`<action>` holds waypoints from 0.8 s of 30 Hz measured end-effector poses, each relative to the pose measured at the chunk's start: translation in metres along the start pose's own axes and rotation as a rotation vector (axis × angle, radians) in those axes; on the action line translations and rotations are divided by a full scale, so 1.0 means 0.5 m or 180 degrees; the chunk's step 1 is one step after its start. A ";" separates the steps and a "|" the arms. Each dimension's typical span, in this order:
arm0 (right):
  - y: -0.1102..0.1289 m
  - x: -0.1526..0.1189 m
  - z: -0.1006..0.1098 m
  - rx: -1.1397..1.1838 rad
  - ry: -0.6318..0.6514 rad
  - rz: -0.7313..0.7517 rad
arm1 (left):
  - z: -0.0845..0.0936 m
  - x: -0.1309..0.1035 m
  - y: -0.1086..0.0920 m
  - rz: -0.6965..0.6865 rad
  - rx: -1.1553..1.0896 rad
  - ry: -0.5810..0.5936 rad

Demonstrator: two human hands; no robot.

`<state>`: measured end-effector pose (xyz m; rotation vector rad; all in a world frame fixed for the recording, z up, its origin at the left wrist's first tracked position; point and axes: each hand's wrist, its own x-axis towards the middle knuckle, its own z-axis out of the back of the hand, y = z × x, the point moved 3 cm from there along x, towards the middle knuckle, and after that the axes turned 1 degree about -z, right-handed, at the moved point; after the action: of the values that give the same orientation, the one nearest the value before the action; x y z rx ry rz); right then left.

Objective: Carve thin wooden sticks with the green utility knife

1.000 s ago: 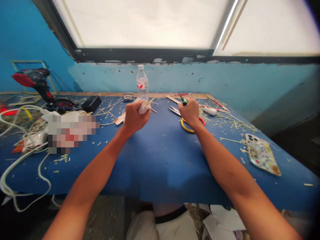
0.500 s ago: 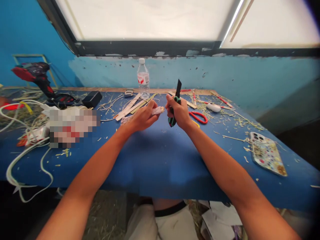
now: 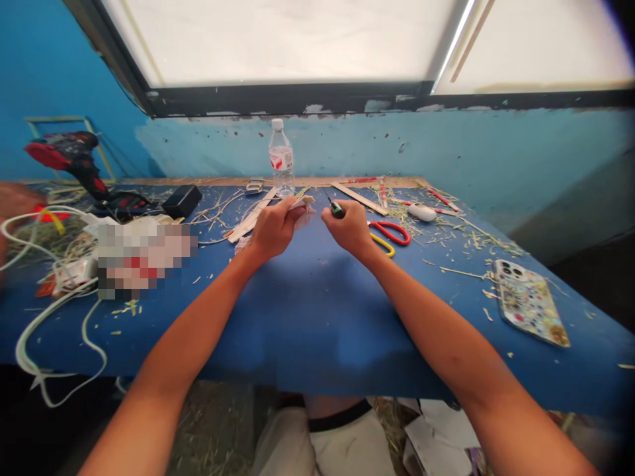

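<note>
My left hand (image 3: pixel 276 228) is closed around a whitish, crumpled piece of tissue or cloth (image 3: pixel 306 210), whose edge sticks out past the thumb. Whether something is wrapped inside it I cannot tell. In my right hand (image 3: pixel 350 228), fingers are wrapped around a black and green utility knife (image 3: pixel 337 209); most of its handle is hidden in the fist, and the dark blade points up and away. A small gap separates the two hands above the blue tabletop (image 3: pixel 317 297). Just right of my right hand lie scissors (image 3: pixel 394 233) with red and yellow handles.
A water bottle (image 3: pixel 282 158) stands behind my hands, beside flat wooden strips (image 3: pixel 252 217). To the left are a power drill (image 3: pixel 74 158), a black box (image 3: pixel 182 201) and white cables (image 3: pixel 30 344). A phone (image 3: pixel 532 303) lies right. Another person's blurred hand (image 3: pixel 17 205) shows far left.
The knife has turned in my right hand, its blade now tipped away instead of upright. My left hand has turned, and the whitish material now looks looser and spread. The other person's hand shows more.
</note>
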<state>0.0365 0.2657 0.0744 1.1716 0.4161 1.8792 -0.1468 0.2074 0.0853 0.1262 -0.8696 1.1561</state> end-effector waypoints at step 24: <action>0.020 -0.010 0.005 -0.0493 -0.0086 0.0094 | 0.015 0.002 -0.014 0.0167 -0.0128 -0.0126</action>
<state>0.0346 0.2556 0.0796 1.1033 0.2348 1.8831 -0.1447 0.2015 0.0936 0.0942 -0.9354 1.1878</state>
